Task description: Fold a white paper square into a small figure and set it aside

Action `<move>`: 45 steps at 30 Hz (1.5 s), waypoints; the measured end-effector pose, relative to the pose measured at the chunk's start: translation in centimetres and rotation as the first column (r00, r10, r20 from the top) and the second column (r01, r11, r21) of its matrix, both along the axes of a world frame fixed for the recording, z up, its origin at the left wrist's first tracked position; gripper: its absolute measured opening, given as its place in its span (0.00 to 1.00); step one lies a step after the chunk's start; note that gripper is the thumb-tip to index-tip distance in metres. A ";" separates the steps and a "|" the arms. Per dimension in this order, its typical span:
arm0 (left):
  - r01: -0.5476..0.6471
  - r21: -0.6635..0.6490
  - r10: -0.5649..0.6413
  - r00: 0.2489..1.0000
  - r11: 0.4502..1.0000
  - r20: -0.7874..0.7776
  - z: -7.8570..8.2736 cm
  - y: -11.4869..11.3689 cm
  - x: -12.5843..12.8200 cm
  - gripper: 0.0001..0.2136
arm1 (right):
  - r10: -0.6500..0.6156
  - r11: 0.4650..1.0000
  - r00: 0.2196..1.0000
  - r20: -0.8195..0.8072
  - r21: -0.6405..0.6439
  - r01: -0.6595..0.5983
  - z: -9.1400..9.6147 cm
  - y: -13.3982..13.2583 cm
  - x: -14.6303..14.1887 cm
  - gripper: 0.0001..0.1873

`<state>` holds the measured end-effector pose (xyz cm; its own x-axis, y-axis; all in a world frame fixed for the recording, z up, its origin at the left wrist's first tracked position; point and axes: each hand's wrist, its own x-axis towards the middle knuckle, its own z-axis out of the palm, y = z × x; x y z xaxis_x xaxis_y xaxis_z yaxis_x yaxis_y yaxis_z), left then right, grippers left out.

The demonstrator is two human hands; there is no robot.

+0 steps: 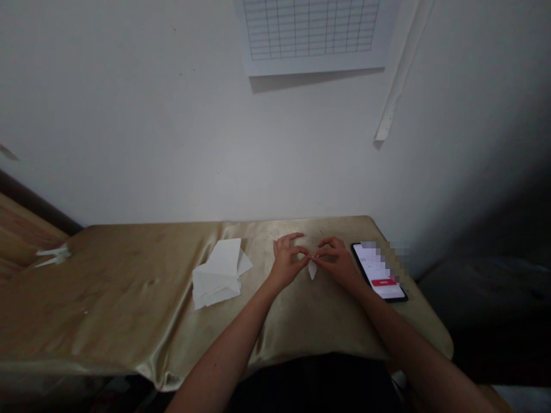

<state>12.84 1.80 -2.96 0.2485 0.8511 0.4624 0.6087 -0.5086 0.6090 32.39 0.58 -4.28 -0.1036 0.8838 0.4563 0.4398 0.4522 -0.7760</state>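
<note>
A small piece of white paper (313, 270), narrowing to a point at its lower end, is pinched between both hands over the table. My left hand (287, 263) grips its upper end from the left with thumb and forefinger, the other fingers loosely curled away. From the right, my right hand (338, 261) pinches the same end, its fingertips almost meeting those of the left. How the paper is folded is too small to tell. Left of my left hand lies a loose pile of torn white paper sheets (219, 272).
A phone (377, 272) with a lit screen and a red button lies right of my right hand. A gold cloth (116, 287) with creases covers the table. Behind it rises a white wall (172, 143) bearing a printed grid sheet (314, 34). White scraps (55, 254) lie far left.
</note>
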 end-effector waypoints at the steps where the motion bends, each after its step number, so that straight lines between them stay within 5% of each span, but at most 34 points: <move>1: 0.003 0.001 -0.003 1.000 1.000 -0.011 0.0 0.0 0.0 0.04 | -0.002 1.000 1.000 -0.002 -0.001 0.002 -0.1 0.0 0.0 0.11; 18: 0.014 -0.061 -0.007 0.993 0.998 0.116 0.6 -0.2 0.0 0.03 | -0.011 0.999 0.993 -0.115 -0.033 0.007 -0.4 -0.2 -0.9 0.11; 45: -0.003 -0.062 0.008 0.997 0.998 0.079 0.0 0.1 -0.1 0.03 | -0.025 0.999 0.998 -0.053 -0.037 0.023 -0.7 0.0 -0.5 0.11</move>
<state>12.70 1.86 -2.99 0.2081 0.8799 0.4271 0.5598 -0.4652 0.6857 31.90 0.62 -4.97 -0.0583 0.9017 0.4284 0.4081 0.4131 -0.8141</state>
